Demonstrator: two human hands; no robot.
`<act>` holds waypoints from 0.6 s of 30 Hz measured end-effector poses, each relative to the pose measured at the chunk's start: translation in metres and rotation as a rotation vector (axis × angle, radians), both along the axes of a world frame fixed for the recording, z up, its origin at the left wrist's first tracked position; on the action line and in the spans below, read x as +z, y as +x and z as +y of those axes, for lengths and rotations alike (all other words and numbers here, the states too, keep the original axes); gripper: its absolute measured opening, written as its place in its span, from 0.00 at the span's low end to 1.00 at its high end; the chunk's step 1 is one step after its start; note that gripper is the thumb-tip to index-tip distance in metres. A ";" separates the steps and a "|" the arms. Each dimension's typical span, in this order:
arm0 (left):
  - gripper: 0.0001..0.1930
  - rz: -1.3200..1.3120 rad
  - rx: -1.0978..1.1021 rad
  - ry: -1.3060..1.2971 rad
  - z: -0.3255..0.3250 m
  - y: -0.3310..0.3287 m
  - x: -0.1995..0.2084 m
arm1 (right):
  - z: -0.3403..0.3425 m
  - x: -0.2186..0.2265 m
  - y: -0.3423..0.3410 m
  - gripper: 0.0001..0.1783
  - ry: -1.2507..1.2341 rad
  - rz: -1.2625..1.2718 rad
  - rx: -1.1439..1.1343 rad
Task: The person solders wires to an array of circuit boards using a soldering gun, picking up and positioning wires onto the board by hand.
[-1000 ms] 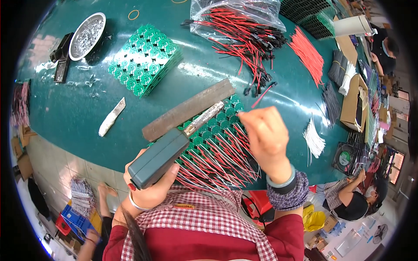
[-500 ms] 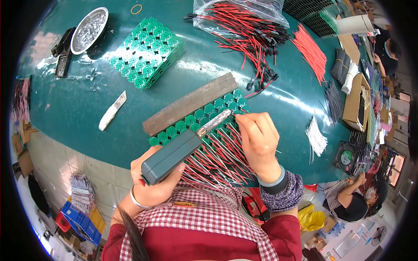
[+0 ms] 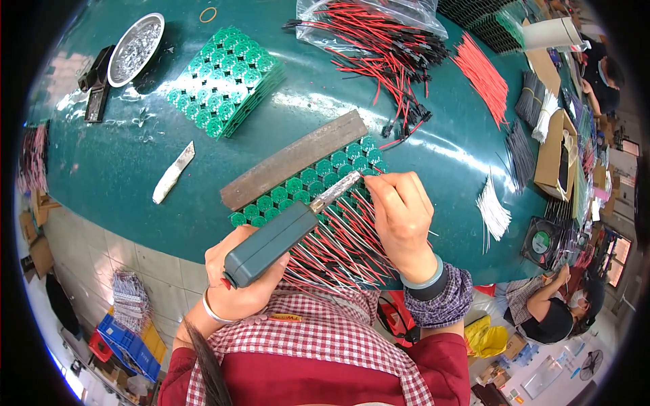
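My left hand [image 3: 238, 298] is wrapped around the dark green body of a soldering gun [image 3: 274, 245]. Its silvery tip points right and up, over the far right part of a sheet of round green circuit boards [image 3: 294, 186]. At that tip, my right hand [image 3: 406, 220] is closed in a pinch on a thin wire, mostly hidden by the fingers. Red, white and black wires [image 3: 338, 250] fan from the boards toward my apron. A flat brown bar [image 3: 294, 161] lies along the sheet's far edge.
A stack of green board sheets [image 3: 227, 81] and a metal dish of silvery bits [image 3: 137, 51] stand far left. A wrapped blade [image 3: 174, 172] lies nearer. Bagged red-black leads [image 3: 386, 40], red wires [image 3: 482, 78], white wires [image 3: 494, 213] and a small fan [image 3: 539, 241] are rightward.
The soldering gun and my left hand have shifted very slightly to the right. My right hand keeps its pinch beside the tip, and the view has moved a little.
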State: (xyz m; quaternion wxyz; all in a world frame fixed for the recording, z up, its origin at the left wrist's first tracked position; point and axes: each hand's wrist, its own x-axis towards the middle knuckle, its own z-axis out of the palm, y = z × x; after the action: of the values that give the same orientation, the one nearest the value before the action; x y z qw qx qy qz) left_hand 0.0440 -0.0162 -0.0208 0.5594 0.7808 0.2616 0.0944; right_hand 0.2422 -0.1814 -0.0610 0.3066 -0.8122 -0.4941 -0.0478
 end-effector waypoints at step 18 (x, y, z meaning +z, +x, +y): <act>0.12 -0.003 0.011 0.056 -0.002 -0.004 0.004 | 0.001 -0.001 -0.002 0.15 0.013 0.014 -0.003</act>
State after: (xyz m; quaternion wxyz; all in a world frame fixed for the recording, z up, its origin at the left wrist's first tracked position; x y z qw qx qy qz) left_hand 0.0404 -0.0185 -0.0166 0.5371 0.7947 0.2624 0.1059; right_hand 0.2405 -0.1802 -0.0616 0.3154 -0.8111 -0.4905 -0.0459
